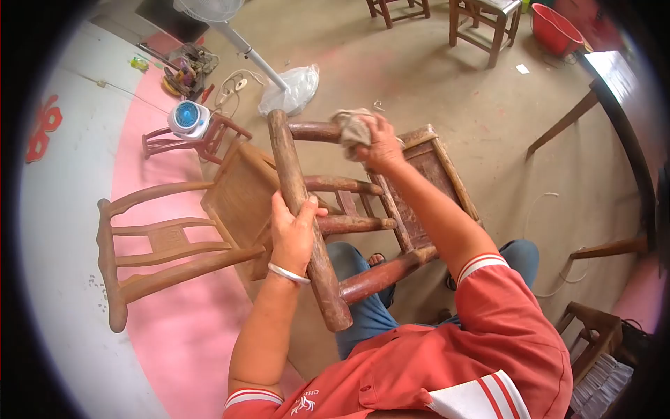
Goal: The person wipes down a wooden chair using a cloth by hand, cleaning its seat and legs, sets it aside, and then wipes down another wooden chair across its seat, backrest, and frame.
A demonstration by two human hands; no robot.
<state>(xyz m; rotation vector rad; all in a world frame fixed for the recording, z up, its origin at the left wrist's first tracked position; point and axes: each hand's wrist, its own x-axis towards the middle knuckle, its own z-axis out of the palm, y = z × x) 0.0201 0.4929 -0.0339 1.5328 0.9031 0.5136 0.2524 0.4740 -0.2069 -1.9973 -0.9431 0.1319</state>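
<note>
Left hand (294, 229) wraps the wooden chair's top rail (326, 281), slanting 11-to-5 o'clock; chair-back points to 9, seat (414, 229) toward 3. My right hand (381, 148) clutches bunched beige cloth (354, 128) on a back post (313, 131).

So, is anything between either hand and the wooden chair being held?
At the right hand, yes: a bunched cloth lies between it and the chair's upper side post. Nothing visible separates the left hand from the end rail it holds.

Bright, soft light; glare on the tabletop (612, 70); barrel distortion; dark, rounded borders.
</note>
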